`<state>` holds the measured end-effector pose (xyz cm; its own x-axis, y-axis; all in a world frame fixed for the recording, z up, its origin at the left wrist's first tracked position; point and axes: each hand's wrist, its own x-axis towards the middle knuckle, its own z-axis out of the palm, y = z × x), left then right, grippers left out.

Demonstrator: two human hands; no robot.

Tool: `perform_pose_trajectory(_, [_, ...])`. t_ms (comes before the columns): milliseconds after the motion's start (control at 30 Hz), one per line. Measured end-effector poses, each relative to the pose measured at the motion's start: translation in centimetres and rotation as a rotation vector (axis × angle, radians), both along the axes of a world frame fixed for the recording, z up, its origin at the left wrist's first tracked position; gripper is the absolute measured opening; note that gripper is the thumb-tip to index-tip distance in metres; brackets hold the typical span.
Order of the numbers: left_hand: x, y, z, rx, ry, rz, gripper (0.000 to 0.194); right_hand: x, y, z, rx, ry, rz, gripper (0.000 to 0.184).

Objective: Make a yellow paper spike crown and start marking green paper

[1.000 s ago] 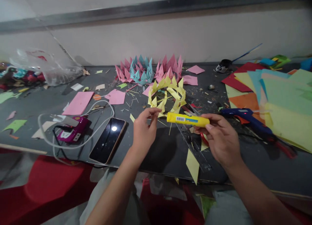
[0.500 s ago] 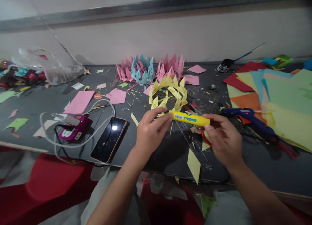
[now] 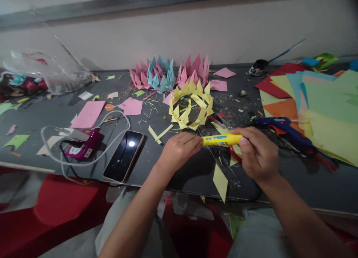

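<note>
A yellow tube (image 3: 222,139) with a barcode and a blue label lies level between my two hands, above the table; its exact kind cannot be made out. My left hand (image 3: 180,150) is closed on the tube's left end, which its fingers hide. My right hand (image 3: 257,151) grips the other end between thumb and fingers. Just beyond them a yellow folded-paper crown (image 3: 191,105) rests on the table. Below the tube lie a clear ruler (image 3: 223,164), scissors with a red handle (image 3: 235,153) and a yellow paper piece (image 3: 220,181).
Pink (image 3: 194,73) and blue paper crowns (image 3: 161,75) stand by the wall. A phone (image 3: 123,157) and a purple power adapter (image 3: 84,144) with cables lie left. A blue glue gun (image 3: 285,127), coloured paper sheets (image 3: 330,109) and a small paint pot (image 3: 256,68) are right.
My left hand has closed more tightly around the tube's left end, its fingers now curled. The tube has shifted slightly right and turned a little. The view has moved slightly.
</note>
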<state>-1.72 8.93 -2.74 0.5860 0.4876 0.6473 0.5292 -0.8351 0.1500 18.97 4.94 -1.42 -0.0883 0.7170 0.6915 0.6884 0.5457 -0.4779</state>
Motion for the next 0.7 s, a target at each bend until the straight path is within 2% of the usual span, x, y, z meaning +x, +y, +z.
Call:
perform_pose_trajectory(200, [0.3,-0.4,0.5,-0.106,-0.001,-0.017,0.013,0.1,0.0,0.1,-0.037,0.007,-0.052,0.022])
perform_pose_trajectory(400, [0.9,-0.7,1.3,-0.400,-0.006,-0.068,0.016,0.6,0.1,0.4,-0.120,0.036,-0.104,0.025])
perform_pose_trajectory(600, [1.8,-1.2,1.5,-0.660,-0.225,-0.186,0.020,1.2,0.1,0.6,-0.248,0.142,-0.262,0.031])
perform_pose_trajectory(700, [2.1,-1.5,1.9,-0.767,-0.310,-0.199,0.019,1.3,0.3,0.6,-0.253,0.155,-0.269,0.032])
